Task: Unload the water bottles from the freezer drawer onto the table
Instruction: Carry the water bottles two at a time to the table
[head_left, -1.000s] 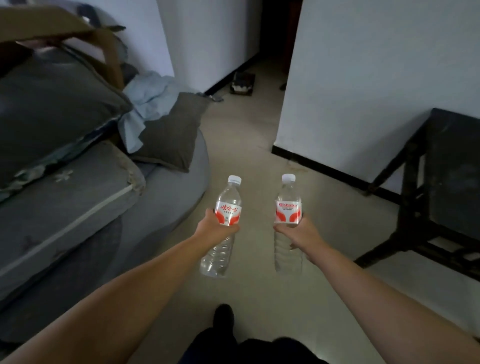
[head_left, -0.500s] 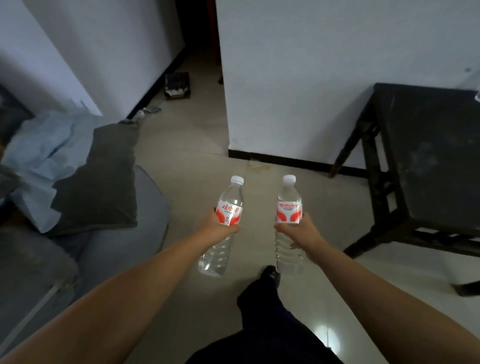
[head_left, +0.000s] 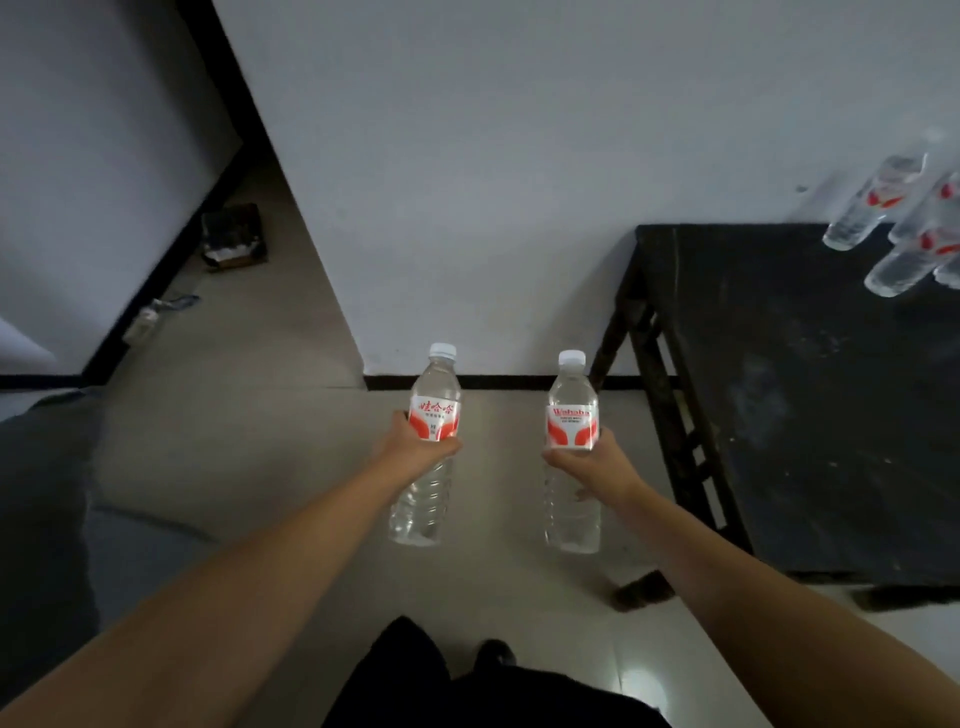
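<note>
**Surfaces and materials**

Left bottle (head_left: 426, 452): clear ribbed plastic, glossy, white plastic cap, smooth red-and-white label. Right bottle (head_left: 571, 457): same clear plastic, same cap and label finish. Table (head_left: 810, 395) at 3 o'clock: dark wood by the look, top matt and scuffed with pale dusty smears. Bottles on the table (head_left: 904, 228) at 2 o'clock: clear plastic, blurred, red labels. Floor (head_left: 270, 447): pale smooth tile, semi-gloss, bright reflection at 6 o'clock. Wall (head_left: 493, 156) at 12 o'clock: white, matt, painted look, black skirting. Trousers (head_left: 415, 680) at 6 o'clock: dark matt cloth.
</note>
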